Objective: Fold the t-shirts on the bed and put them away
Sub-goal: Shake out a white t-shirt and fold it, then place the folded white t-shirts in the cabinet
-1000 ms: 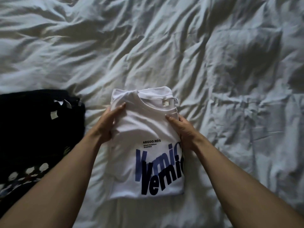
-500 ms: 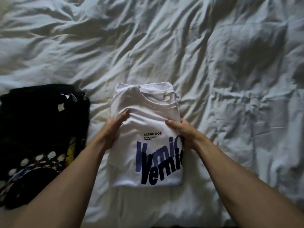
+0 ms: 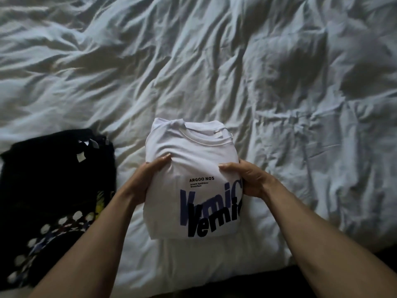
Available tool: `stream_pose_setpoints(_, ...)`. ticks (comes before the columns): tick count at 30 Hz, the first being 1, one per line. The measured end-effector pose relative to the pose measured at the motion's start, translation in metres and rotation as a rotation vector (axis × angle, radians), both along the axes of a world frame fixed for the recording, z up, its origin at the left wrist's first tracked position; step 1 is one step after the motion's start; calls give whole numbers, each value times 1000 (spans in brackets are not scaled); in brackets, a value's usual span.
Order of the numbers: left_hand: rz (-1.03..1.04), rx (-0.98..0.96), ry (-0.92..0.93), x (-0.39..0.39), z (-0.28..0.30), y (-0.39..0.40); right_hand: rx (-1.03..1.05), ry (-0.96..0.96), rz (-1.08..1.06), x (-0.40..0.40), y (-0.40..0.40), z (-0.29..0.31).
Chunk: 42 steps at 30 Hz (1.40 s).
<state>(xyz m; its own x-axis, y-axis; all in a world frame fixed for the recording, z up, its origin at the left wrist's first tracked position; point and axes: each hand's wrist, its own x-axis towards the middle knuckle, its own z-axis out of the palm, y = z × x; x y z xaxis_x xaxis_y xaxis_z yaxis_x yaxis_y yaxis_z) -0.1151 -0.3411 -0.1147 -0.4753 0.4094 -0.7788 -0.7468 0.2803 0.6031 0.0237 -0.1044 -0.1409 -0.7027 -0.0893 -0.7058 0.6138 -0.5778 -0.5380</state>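
The white t-shirt [image 3: 193, 168] is folded into a compact rectangle, collar toward the far side, front face up. It carries small black text reading "ARGOO NOS" and large overlapping blue and black lettering cut off at the right fold. It sits near the near edge of the bed [image 3: 236, 72], which is covered in rumpled white sheeting. The left hand [image 3: 142, 181] grips its left side, thumb on top. The right hand [image 3: 250, 179] grips its right side likewise. A folded black t-shirt [image 3: 51, 190] with a white dotted print lies by the bed's near left corner.
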Motion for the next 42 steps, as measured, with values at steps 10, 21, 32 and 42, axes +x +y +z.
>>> stream_pose_setpoints(10, -172, 41, -140, 19, 57, 24, -57, 32, -85, 64, 2, 67)
stream_pose_setpoints(21, -511, 90, 31, 94, 123, 146, 106, 61, -505, 198, 40, 137)
stream_pose_setpoints(32, -972, 182, 46, 260, 148, 302, 151, 63, -1048, 394, 73, 171)
stream_pose_setpoints(42, -1425, 217, 27, 479, 168, 426, 233, -106, -1468, 586, 77, 198)
